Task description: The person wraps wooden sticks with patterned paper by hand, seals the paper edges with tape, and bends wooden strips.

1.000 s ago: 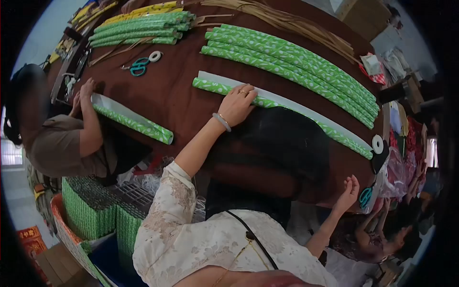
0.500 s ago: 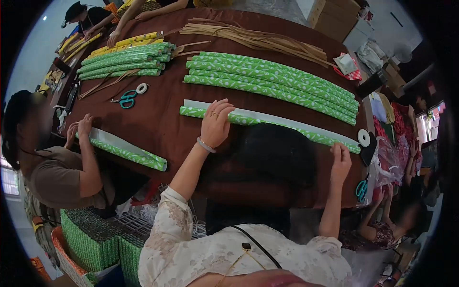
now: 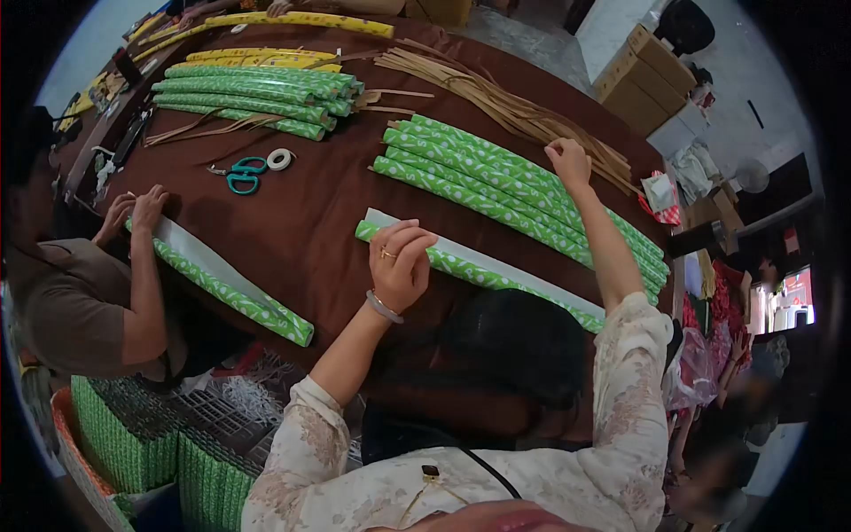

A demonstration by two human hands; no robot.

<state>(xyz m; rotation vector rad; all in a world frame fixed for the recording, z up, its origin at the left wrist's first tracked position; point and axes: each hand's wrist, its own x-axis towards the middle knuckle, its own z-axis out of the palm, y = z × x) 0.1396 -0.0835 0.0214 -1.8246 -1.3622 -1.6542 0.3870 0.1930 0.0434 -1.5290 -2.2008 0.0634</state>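
My left hand (image 3: 399,262), with its fingers bent, lies on a partly unrolled roll of green patterned wrapping paper (image 3: 510,282) near its left end. A strip of the paper's white underside shows along the far edge. Across the table, my right hand (image 3: 570,164) is at the pile of long brown strips (image 3: 496,97), fingers curled together at its near edge. Whether a strip is between those fingertips is too small to tell. Below that forearm lie several finished green rolls (image 3: 479,177) side by side.
Teal-handled scissors (image 3: 244,176) and a white tape roll (image 3: 280,160) lie left on the brown-covered table (image 3: 310,222). More green rolls (image 3: 248,93) and yellow rolls (image 3: 257,58) are stacked behind. A co-worker (image 3: 97,293) at left handles another green sheet (image 3: 222,279). Cardboard boxes (image 3: 643,75) stand beyond.
My right hand has left the roll's right end and reached forward to the brown strips. My left hand stays at the roll's left end. The view has shifted; a long yellow roll now shows at the back.
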